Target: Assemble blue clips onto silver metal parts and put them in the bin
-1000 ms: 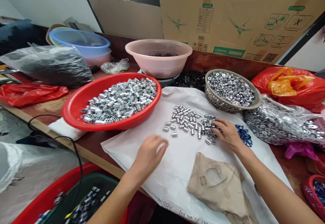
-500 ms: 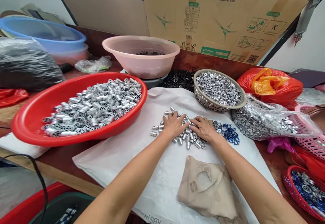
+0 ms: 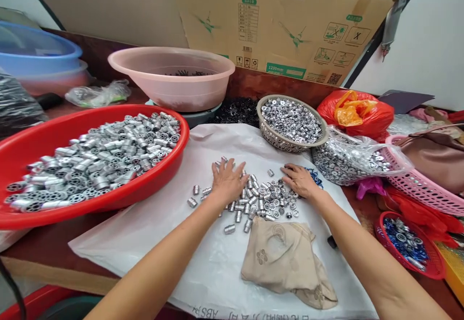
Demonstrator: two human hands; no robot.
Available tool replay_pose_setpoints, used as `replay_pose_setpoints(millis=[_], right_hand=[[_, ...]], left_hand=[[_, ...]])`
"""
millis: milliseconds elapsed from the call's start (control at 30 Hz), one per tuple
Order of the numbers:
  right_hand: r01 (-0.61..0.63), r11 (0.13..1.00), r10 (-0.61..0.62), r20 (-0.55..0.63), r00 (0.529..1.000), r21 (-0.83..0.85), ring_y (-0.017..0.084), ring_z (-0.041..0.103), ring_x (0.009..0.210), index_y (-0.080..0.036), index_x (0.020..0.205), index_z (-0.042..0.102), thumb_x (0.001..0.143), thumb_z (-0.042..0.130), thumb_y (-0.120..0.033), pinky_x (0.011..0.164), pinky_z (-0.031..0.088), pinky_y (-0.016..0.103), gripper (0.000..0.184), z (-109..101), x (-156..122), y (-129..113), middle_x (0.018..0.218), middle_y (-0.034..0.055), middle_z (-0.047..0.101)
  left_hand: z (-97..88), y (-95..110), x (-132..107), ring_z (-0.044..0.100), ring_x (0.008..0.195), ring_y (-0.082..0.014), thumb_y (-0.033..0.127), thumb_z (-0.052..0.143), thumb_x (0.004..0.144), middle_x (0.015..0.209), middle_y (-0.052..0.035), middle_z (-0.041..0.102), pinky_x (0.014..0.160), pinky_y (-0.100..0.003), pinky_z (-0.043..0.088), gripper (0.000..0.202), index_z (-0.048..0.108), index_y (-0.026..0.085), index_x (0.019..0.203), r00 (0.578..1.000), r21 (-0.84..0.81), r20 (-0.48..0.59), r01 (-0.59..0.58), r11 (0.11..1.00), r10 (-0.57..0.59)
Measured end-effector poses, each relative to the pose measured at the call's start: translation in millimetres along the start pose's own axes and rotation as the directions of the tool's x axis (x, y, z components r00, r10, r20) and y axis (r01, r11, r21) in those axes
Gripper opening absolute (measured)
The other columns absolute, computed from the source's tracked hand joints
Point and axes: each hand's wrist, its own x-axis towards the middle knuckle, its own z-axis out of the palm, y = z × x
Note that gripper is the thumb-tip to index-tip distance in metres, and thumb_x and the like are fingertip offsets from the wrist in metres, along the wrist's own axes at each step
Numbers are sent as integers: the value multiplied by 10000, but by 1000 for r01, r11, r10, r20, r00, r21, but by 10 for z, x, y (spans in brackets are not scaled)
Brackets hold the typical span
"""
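Note:
My left hand (image 3: 228, 181) lies over the left side of a loose pile of silver cylindrical parts (image 3: 250, 204), fingers spread and pointing away from me. At the pile's right edge is my right hand (image 3: 300, 180), its fingers stretched out toward the pile. Small ring-shaped silver pieces (image 3: 277, 199) lie between the hands, nearer the right one. Just beyond my right hand, blue parts (image 3: 314, 177) are partly hidden by it. All this rests on a white plastic sheet (image 3: 203, 257). A folded beige cloth (image 3: 279, 262) lies in front of the pile.
A big red basin (image 3: 170, 165) of silver cylinders stands left. Behind are a pink basin (image 3: 174, 88), a heap of black pieces (image 3: 237, 111) and a grey-brown basket (image 3: 290, 143) of small metal parts. Right are a clear bag (image 3: 348, 160) and a small red basket (image 3: 431, 262).
My hands have moved apart, and the pile between them is more spread out, with ring-shaped pieces now showing. The camera view has shifted to the right.

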Motion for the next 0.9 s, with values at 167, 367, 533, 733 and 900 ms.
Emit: replay_pose_setpoints(millis=[167, 367, 533, 733, 900], right_hand=[[-29, 1000, 29, -60, 998, 5, 247, 498, 1115, -303, 1206, 581, 920, 327, -456, 893, 412, 412, 412, 83, -388, -97, 1242, 45, 568], [-133, 991, 137, -164, 977, 34, 268, 453, 1185, -227, 1231, 572, 937, 271, -392, 962, 362, 451, 452, 27, -494, 272, 1307, 90, 521], [-136, 990, 139, -143, 980, 33, 273, 478, 1154, -258, 1184, 603, 921, 309, -411, 925, 392, 453, 423, 94, -529, 396, 1280, 58, 551], [-118, 992, 123, -141, 982, 41, 286, 509, 1114, -249, 1188, 603, 936, 265, -435, 931, 368, 477, 462, 19, -369, 223, 1220, 97, 582], [46, 994, -47, 5, 999, 102, 217, 441, 1234, -313, 1258, 541, 927, 331, -443, 1000, 355, 370, 413, -4, 16, 167, 1380, 3, 473]], left_hand=[[-22, -295, 356, 324, 1276, -381, 442, 266, 900, 1373, -165, 406, 1001, -552, 267, 513, 451, 217, 1321, 989, -3, 35, 141, 990, -141], [69, -210, 178, 383, 1231, -323, 428, 276, 908, 1354, -136, 432, 995, -481, 300, 472, 464, 239, 1297, 994, 27, 77, 75, 997, -76], [4, 27, -118, 380, 1245, -336, 450, 282, 908, 1375, -120, 438, 995, -539, 294, 483, 410, 275, 1340, 995, 12, 95, 12, 1000, -13], [-9, 119, -1019, 234, 1337, -388, 396, 405, 875, 1467, -116, 315, 1008, -652, 197, 504, 360, 331, 1373, 982, -6, -26, -186, 982, 186], [230, 74, -1697, 414, 1216, -365, 204, 462, 833, 1327, -133, 483, 956, -615, 306, 404, 562, 306, 1211, 928, 49, -198, -313, 949, 316]])
